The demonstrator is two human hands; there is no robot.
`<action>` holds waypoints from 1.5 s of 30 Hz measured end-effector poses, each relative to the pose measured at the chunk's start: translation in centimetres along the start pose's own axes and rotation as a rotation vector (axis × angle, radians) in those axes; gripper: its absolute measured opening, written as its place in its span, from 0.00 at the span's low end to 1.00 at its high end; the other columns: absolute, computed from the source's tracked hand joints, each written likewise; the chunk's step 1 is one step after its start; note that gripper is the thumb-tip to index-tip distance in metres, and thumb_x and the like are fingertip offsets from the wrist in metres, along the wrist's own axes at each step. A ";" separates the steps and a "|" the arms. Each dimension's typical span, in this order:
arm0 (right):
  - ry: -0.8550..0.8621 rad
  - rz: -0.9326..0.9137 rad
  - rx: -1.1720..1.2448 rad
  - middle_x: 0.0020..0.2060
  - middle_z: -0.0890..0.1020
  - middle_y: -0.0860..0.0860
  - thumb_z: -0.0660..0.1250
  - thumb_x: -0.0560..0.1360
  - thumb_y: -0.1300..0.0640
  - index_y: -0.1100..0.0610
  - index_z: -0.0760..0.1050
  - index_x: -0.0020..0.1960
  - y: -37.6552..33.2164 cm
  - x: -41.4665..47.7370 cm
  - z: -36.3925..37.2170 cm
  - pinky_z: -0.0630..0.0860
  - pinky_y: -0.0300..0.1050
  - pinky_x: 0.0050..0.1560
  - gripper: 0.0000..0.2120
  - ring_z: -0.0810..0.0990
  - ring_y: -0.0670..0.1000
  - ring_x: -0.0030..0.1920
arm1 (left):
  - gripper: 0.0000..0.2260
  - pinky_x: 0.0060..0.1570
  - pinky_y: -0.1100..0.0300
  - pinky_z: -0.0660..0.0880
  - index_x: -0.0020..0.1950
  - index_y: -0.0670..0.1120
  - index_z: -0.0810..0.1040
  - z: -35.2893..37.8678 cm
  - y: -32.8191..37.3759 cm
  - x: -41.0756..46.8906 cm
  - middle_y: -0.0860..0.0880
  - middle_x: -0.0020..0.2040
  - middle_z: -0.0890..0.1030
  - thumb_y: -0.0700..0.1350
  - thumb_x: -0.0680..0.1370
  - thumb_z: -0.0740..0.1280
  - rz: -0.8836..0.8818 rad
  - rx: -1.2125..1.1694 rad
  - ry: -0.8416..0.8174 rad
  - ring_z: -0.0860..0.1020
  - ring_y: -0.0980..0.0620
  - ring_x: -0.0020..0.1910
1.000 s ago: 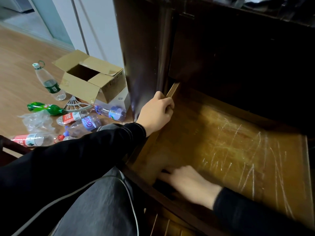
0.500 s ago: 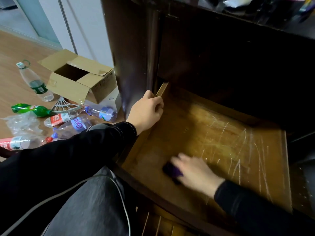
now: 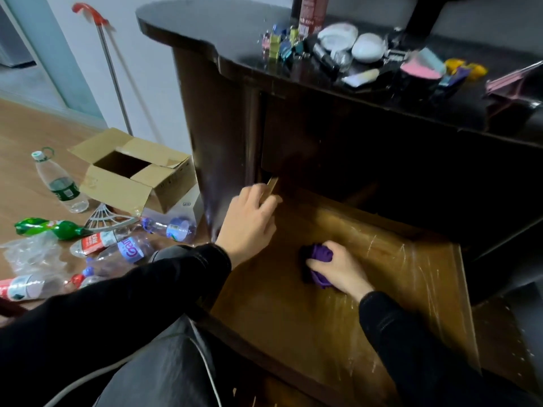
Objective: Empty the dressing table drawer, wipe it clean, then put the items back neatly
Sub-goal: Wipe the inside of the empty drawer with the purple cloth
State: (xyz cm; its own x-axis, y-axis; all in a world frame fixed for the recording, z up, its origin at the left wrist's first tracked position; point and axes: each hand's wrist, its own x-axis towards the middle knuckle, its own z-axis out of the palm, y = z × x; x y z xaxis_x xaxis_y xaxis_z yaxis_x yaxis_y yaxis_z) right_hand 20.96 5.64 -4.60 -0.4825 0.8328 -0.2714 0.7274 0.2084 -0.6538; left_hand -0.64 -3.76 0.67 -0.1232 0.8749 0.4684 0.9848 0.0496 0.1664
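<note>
Cloth [image 3: 321,261] moved from drawer [image 3: 435,304] 7 o'clock corner toward centre, right hand [image 3: 338,267] gripping it. Left hand [image 3: 249,224] loosened (fingers spread on side wall). Emptied; wiping underway; items [image 3: 338,51] wait on counter [image 3: 211,30].

Dim, soft-focus; wide-angle edge warping

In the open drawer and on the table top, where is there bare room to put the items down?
The drawer floor is bare except where the right hand presses the purple cloth; the widest free patch runs from that hand to the right wall. The left hand rests at the left wall. The table top is bare at its left end, crowded right of the binder clips.
</note>
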 end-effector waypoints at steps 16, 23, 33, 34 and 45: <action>0.077 -0.163 -0.471 0.60 0.76 0.37 0.61 0.80 0.40 0.38 0.72 0.66 4.9 -7.6 -10.7 0.74 0.34 0.50 0.15 0.77 0.37 0.55 | 0.25 0.58 0.55 0.76 0.76 0.49 0.63 5.0 4.9 -0.3 0.45 0.66 0.76 0.47 0.81 0.67 -0.658 -0.814 -0.718 0.78 0.46 0.60; 0.258 -0.196 -0.798 0.59 0.78 0.38 0.61 0.80 0.45 0.41 0.82 0.54 11.3 -6.4 -13.0 0.43 0.51 0.80 0.11 0.65 0.48 0.74 | 0.25 0.64 0.49 0.73 0.77 0.59 0.60 9.5 6.4 -0.7 0.48 0.69 0.63 0.59 0.81 0.60 0.107 0.000 -0.704 0.66 0.43 0.67; 0.401 -0.156 -0.704 0.37 0.77 0.38 0.66 0.77 0.48 0.44 0.81 0.41 10.6 -5.5 -12.8 0.44 0.46 0.81 0.08 0.74 0.43 0.52 | 0.18 0.63 0.46 0.69 0.72 0.54 0.64 11.9 7.4 -0.5 0.49 0.65 0.66 0.55 0.82 0.58 0.384 0.036 -0.599 0.67 0.44 0.64; 0.403 -0.152 -0.701 0.37 0.78 0.38 0.66 0.77 0.49 0.44 0.81 0.40 10.7 -5.5 -12.8 0.43 0.45 0.81 0.08 0.74 0.43 0.51 | 0.19 0.62 0.47 0.70 0.72 0.52 0.65 12.3 7.4 1.2 0.49 0.65 0.67 0.55 0.82 0.59 0.300 0.042 -0.582 0.68 0.44 0.64; 0.436 -0.152 -0.710 0.35 0.79 0.40 0.66 0.77 0.48 0.44 0.80 0.39 11.0 -5.3 -12.5 0.43 0.45 0.80 0.09 0.74 0.43 0.48 | 0.20 0.57 0.47 0.74 0.65 0.51 0.70 9.8 8.9 -6.3 0.48 0.63 0.73 0.61 0.80 0.54 0.670 0.026 -0.551 0.74 0.45 0.59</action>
State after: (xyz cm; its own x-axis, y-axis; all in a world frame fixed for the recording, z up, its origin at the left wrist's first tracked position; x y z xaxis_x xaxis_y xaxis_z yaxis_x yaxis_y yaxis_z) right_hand 37.60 9.94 -1.53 -0.4744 0.8626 0.1756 0.8740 0.4853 -0.0227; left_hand 10.11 -4.07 -9.33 0.5544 0.8318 -0.0279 0.8318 -0.5549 -0.0169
